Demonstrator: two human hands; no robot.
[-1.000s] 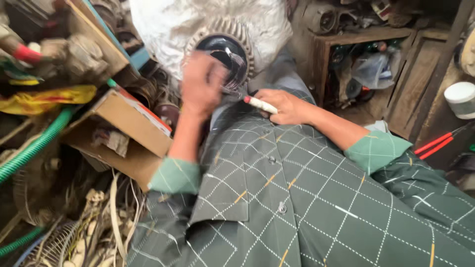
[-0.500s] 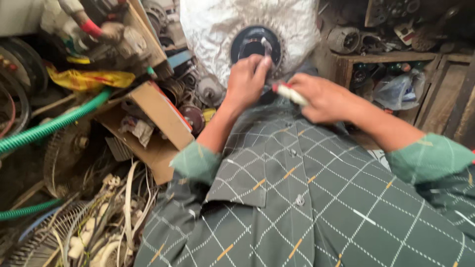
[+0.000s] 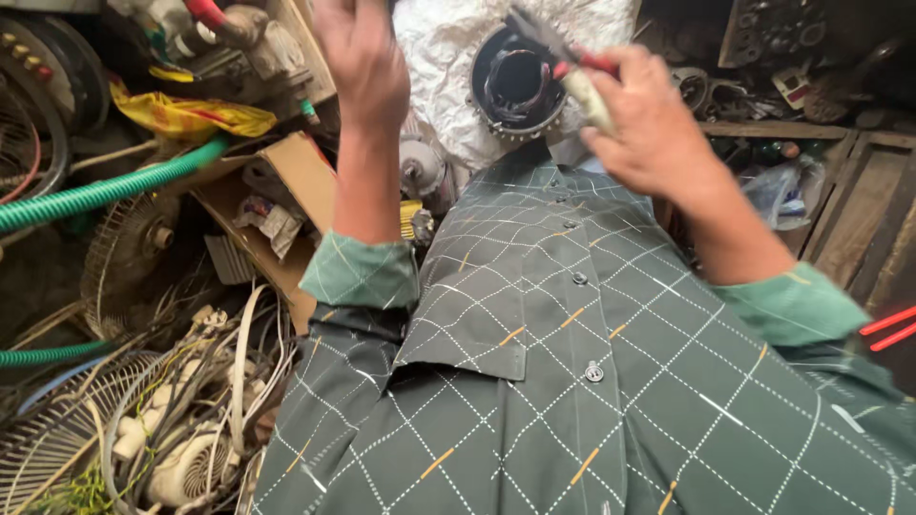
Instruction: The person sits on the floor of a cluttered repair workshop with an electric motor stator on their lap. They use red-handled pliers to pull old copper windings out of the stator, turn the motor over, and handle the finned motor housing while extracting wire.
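Observation:
My left hand (image 3: 363,62) is raised near the top edge, its fingers partly cut off by the frame, and I cannot see anything in it. My right hand (image 3: 649,119) grips a screwdriver (image 3: 582,81) with a white and red handle, its dark shaft pointing up-left over a round black motor housing (image 3: 515,81). The housing rests on crumpled white wrapping (image 3: 439,57) beyond my lap. My dark green checked shirt (image 3: 572,362) fills the lower half of the view.
An open cardboard box (image 3: 286,200) with small parts sits left of my left arm. A green corrugated hose (image 3: 105,191), fan grilles (image 3: 57,429) and tangled cables (image 3: 200,381) crowd the left. Wooden shelves (image 3: 859,191) with metal parts stand at right; red handles (image 3: 887,329) show at the right edge.
Both hands rose away from the motor housing. The left hand left the housing and lifted toward the top edge; the right hand turned the screwdriver tip up-left. The view tilted lower.

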